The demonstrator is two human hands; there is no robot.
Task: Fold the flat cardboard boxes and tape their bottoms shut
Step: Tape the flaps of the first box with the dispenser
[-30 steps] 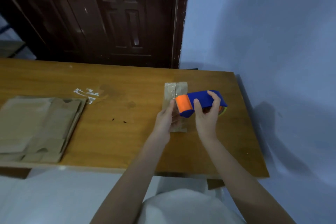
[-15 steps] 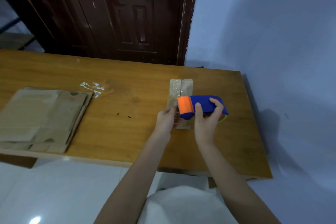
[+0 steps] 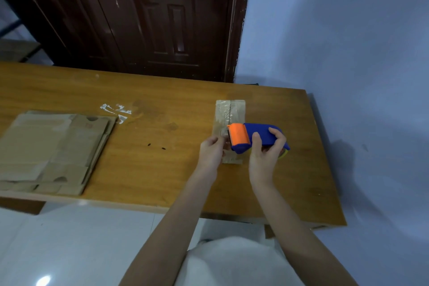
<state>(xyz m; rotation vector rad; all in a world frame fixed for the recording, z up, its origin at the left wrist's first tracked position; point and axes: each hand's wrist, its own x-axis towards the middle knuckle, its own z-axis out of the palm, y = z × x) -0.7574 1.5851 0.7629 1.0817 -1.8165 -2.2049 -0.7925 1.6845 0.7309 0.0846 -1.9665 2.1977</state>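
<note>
Head view: 1 small box looks partly taped, right hand gripping the tape dispenser, left hand pinching clear tape, flat cardboard stack unfolded.

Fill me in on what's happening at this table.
A person is taping a small cardboard box on the wooden table. The right hand grips a blue and orange tape dispenser over the box, while the left hand pinches what looks like the clear tape end beside the orange roller. Tape already runs along the box's seam. A stack of flat boxes waits at the left.
</note>
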